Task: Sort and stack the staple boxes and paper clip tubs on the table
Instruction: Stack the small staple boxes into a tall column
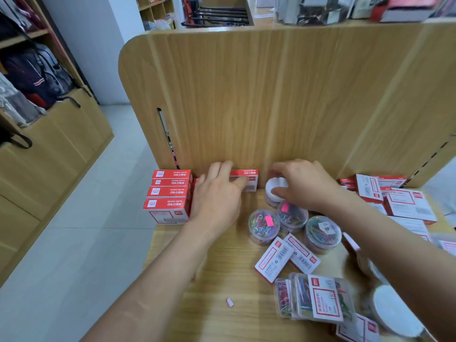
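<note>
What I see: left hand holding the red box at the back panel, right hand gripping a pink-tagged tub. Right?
Not quite. The head view shows the right hand gripping the white-lidded tub, not a pink-tagged one. The left hand does hold the red box at the back panel.

Pale tiled floor, wooden partition, bag-filled shelves.

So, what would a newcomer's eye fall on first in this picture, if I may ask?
Two bare hands meet at the foot of the wooden panel: the left hand lies on a red staple box there, and the right hand grips a white-lidded tub. Left of them stands a neat stack of red boxes, and nearer lie round tubs of coloured paper clips among loose boxes.
</note>
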